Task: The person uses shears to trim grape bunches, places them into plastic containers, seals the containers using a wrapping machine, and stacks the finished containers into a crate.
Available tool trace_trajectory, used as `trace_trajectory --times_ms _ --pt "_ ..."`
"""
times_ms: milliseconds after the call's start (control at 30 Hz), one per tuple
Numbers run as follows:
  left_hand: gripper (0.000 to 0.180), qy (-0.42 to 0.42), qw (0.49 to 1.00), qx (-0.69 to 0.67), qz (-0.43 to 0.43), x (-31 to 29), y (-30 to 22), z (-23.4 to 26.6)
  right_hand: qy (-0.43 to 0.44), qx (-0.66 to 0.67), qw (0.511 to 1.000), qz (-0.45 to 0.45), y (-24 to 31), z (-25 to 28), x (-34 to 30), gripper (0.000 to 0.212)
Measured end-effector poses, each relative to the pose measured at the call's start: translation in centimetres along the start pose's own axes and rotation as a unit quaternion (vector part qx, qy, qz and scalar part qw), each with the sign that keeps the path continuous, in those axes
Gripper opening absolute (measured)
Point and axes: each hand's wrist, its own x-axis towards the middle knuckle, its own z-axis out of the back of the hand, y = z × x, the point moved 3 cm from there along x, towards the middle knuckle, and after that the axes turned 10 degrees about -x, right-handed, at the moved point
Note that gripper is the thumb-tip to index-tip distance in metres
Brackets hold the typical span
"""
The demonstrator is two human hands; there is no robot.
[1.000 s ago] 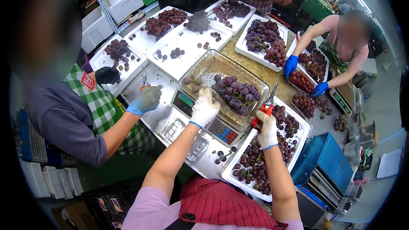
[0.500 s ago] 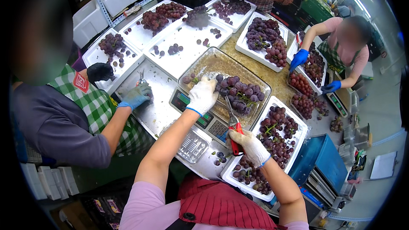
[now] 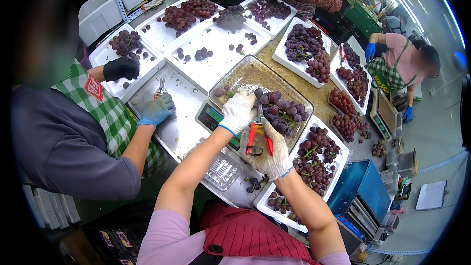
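A bunch of dark purple grapes (image 3: 283, 109) with green stems lies in a clear plastic tray (image 3: 241, 74) on a weighing scale (image 3: 210, 114). My left hand (image 3: 238, 112), in a white knit glove, is closed at the left end of this bunch; its fingertips are partly hidden. My right hand (image 3: 277, 153), gloved and soiled, grips red-handled pruning shears (image 3: 252, 136). The handles are spread apart, and the blades point up beside my left fingers, at the bunch's left edge. A few loose grapes (image 3: 221, 91) lie at the tray's left side.
Right of the scale stands a white foam box (image 3: 338, 166) of grapes. An empty clear punnet (image 3: 223, 172) lies by the near edge. At left, a co-worker's gloved hand (image 3: 158, 109) rests near other shears (image 3: 161, 87). More foam boxes (image 3: 194, 71) line the far side.
My right hand has moved up and left with the shears, toward my left hand, and their handles now spread wider. The co-worker at right has drawn both hands away from the grapes.
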Motion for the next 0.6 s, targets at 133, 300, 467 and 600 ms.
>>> trace_trajectory --times_ms 133,300,467,600 --pt "0.035 0.031 0.999 0.023 0.024 0.4 0.6 -0.4 -0.031 0.003 0.999 0.019 -0.6 -0.4 1.0 0.038" --pt "0.038 0.053 0.998 0.026 0.03 0.6 0.9 -0.4 -0.047 0.034 0.998 0.014 -0.9 -1.3 1.1 0.035" --pt "0.037 0.049 0.998 0.038 0.006 0.8 1.0 -0.5 -0.044 0.014 0.998 0.041 -0.5 -1.5 1.2 0.032" --pt "0.037 0.054 0.998 0.032 0.011 0.9 1.5 -1.0 -0.042 0.013 0.998 0.042 -0.3 -2.1 0.9 0.03"
